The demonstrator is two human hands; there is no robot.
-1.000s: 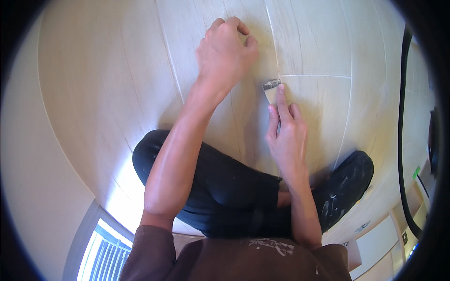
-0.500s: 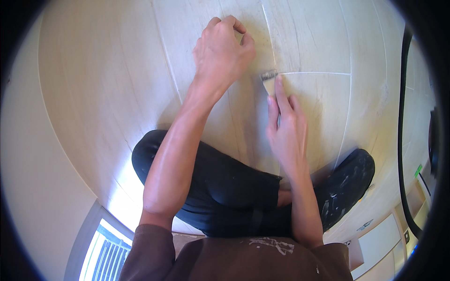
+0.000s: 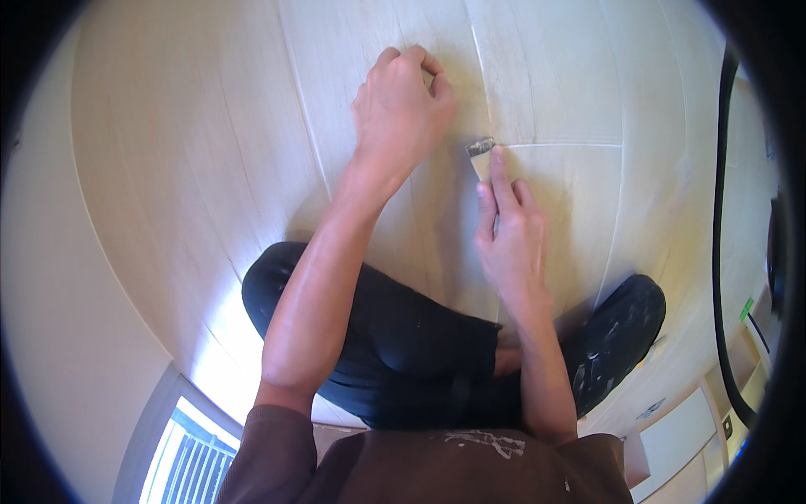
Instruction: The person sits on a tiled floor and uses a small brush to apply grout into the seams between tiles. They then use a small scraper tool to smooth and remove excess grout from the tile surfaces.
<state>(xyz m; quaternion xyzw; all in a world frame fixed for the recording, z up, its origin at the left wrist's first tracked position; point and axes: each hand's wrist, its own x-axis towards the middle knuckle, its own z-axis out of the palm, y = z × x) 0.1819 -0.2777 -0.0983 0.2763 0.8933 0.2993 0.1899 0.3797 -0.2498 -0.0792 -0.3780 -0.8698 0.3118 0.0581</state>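
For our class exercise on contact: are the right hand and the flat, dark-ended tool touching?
Touching. The head view shows the right hand holding the flat tool, its index finger laid along one edge.

I count one person (image 3: 420, 470) and two hands, one left (image 3: 403, 107) and one right (image 3: 514, 242). There's a single flat tool (image 3: 482, 162), two trouser legs (image 3: 420, 323) (image 3: 620, 328) and two sleeves (image 3: 273, 445) (image 3: 594, 458). I also make out one barred window (image 3: 189, 462), one long black cable (image 3: 720, 210), one small green tag (image 3: 745, 309) and at least four pale seams (image 3: 571, 145) in the floor (image 3: 571, 214).
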